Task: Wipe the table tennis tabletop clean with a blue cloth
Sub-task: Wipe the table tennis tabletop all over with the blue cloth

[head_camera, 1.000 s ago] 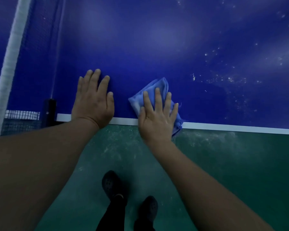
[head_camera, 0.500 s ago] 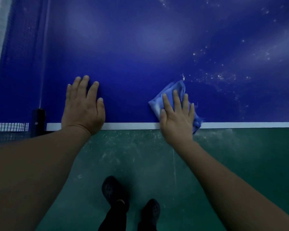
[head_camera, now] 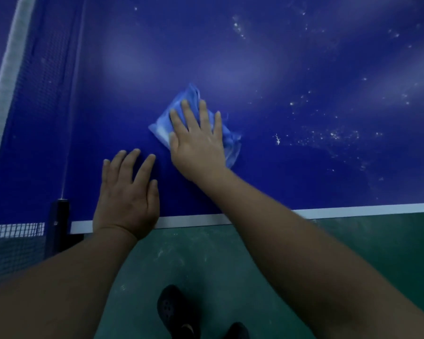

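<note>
Blue cloth (head_camera: 220,140), long axis diagonal, under right hand (head_camera: 198,146)

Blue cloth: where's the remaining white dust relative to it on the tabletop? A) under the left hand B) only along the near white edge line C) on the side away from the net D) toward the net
C: the white specks spread over the tabletop beyond the blue cloth, on the side away from the net; the right hand presses flat on the cloth.

Cloth (head_camera: 227,139) on tabletop (head_camera: 279,69) under right hand (head_camera: 198,145), left hand (head_camera: 127,194) left
</note>
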A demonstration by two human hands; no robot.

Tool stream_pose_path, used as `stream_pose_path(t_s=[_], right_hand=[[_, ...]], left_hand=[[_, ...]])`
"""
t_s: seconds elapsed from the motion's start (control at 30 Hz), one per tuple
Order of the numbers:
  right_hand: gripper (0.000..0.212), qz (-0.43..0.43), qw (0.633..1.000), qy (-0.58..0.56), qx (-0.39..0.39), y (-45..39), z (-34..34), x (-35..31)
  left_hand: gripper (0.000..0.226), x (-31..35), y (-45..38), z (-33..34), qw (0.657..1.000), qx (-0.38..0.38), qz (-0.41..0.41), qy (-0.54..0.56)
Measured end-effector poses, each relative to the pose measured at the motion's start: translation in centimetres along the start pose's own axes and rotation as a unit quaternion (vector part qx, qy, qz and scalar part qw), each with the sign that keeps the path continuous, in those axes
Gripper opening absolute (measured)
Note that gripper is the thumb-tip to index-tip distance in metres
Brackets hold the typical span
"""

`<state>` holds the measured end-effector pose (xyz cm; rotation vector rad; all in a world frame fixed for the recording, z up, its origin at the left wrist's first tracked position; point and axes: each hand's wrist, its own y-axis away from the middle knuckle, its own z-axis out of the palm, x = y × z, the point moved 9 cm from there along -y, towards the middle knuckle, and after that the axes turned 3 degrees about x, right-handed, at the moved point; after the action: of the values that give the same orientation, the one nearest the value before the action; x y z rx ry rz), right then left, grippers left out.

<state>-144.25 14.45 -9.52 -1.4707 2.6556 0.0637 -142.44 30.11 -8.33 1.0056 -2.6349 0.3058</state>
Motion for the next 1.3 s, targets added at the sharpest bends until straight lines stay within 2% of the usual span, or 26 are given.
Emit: stream_pose_path(t_s=[0.07,0.13,0.17,0.23,0.3,0.33,0.37,0.4,0.47,0.5,0.53,0.57,0.63,0.7,0.73,0.77,0.8,0.83,0.93,0.97,1.0,1.03,1.07,1.17,1.23,1.3], right_hand=[[0.055,0.025,0.999,0.037,-0.008,-2.4,-0.6,4.3],[0.054,0.137,0.986,0.092,-0.003,-1.5,-2.1,13.0],[0.053,0.211,0.972,0.103,0.008,0.4,-3.0,18.3],[0.055,0.374,0.926,0.048,0.004,5.8,-4.4,26.8],[0.056,0.472,0.882,-0.015,0.011,9.4,-4.5,28.6],[0.056,0.468,0.883,-0.008,0.024,9.6,-4.3,26.8],[0.055,0.429,0.903,0.0,0.031,9.1,-3.9,23.6],[0.055,0.355,0.934,0.011,0.033,8.5,-3.2,19.2],[0.055,0.137,0.99,0.022,0.009,8.8,-1.1,9.4],[0.054,0.056,0.998,0.024,-0.013,10.1,0.0,7.0],[0.054,0.028,0.999,0.023,-0.034,10.9,0.2,7.4],[0.055,0.053,0.997,0.032,-0.04,11.1,-0.2,10.7],[0.055,0.224,0.971,0.081,-0.022,12.3,-2.1,21.2],[0.058,0.431,0.901,0.048,-0.003,15.0,-4.4,30.6],[0.059,0.488,0.872,0.02,0.007,15.8,-5.2,32.4],[0.058,0.511,0.859,0.005,0.018,15.9,-5.2,32.3],[0.056,0.503,0.864,0.0,0.023,15.5,-4.8,30.5],[0.054,0.459,0.888,-0.003,0.022,14.6,-4.2,27.4],[0.054,0.189,0.982,0.009,-0.009,14.1,-1.6,13.9],[0.054,0.109,0.993,0.017,-0.029,15.2,-0.7,11.1],[0.054,0.074,0.996,0.021,-0.041,15.8,-0.6,10.9],[0.054,0.09,0.995,0.023,-0.043,15.7,-1.1,13.4],[0.053,0.159,0.986,0.033,-0.043,15.6,-1.8,17.5],[0.053,0.405,0.914,0.015,-0.024,17.2,-4.7,29.3],[0.055,0.444,0.896,0.013,-0.018,17.4,-5.0,30.0],[0.055,0.397,0.917,0.015,-0.017,15.6,-3.9,25.5]], left_hand=[[0.055,0.0,0.0,0.1,1.0,-0.003,-0.001,0.001],[0.055,0.0,0.0,0.2,1.0,-0.014,-0.004,0.001],[0.056,0.0,0.0,0.3,1.0,-0.019,-0.006,0.002],[0.056,-0.1,-0.1,0.3,1.0,-0.024,-0.009,0.0],[0.057,-0.1,-0.1,0.3,0.999,-0.03,-0.009,-0.003],[0.057,-0.2,-0.1,0.2,0.999,-0.032,-0.009,-0.003],[0.057,-0.2,0.0,0.2,0.999,-0.033,-0.009,-0.002],[0.058,-0.2,0.0,0.2,0.999,-0.033,-0.009,-0.002],[0.058,-0.3,-0.1,0.3,0.999,-0.032,-0.009,-0.004],[0.059,-0.2,0.0,0.3,0.999,-0.033,-0.008,-0.006],[0.059,-0.1,0.1,0.3,0.999,-0.035,-0.007,-0.006],[0.059,-0.1,0.1,0.3,0.999,-0.035,-0.008,-0.007],[0.058,0.0,0.0,0.3,0.999,-0.037,-0.011,-0.006],[0.058,0.0,0.0,0.3,0.999,-0.04,-0.015,-0.003],[0.058,0.0,0.0,0.2,0.999,-0.04,-0.016,-0.002],[0.058,0.0,0.0,0.2,0.999,-0.04,-0.015,-0.003],[0.058,0.0,0.0,0.2,0.999,-0.042,-0.013,-0.004],[0.058,0.1,0.0,0.2,0.999,-0.042,-0.012,-0.006],[0.059,0.1,0.0,0.1,0.999,-0.041,-0.013,-0.005],[0.059,0.1,0.0,0.0,0.999,-0.039,-0.015,-0.002],[0.06,0.2,0.0,0.0,0.999,-0.037,-0.015,0.001],[0.06,0.2,0.0,0.0,0.999,-0.035,-0.014,0.004],[0.06,0.3,-0.1,-0.1,0.999,-0.032,-0.014,0.005],[0.058,0.3,-0.1,0.0,1.0,-0.029,-0.012,0.002],[0.057,0.3,0.0,0.1,0.999,-0.03,-0.011,0.0],[0.058,0.2,0.1,0.2,1.0,-0.029,-0.011,0.002]])
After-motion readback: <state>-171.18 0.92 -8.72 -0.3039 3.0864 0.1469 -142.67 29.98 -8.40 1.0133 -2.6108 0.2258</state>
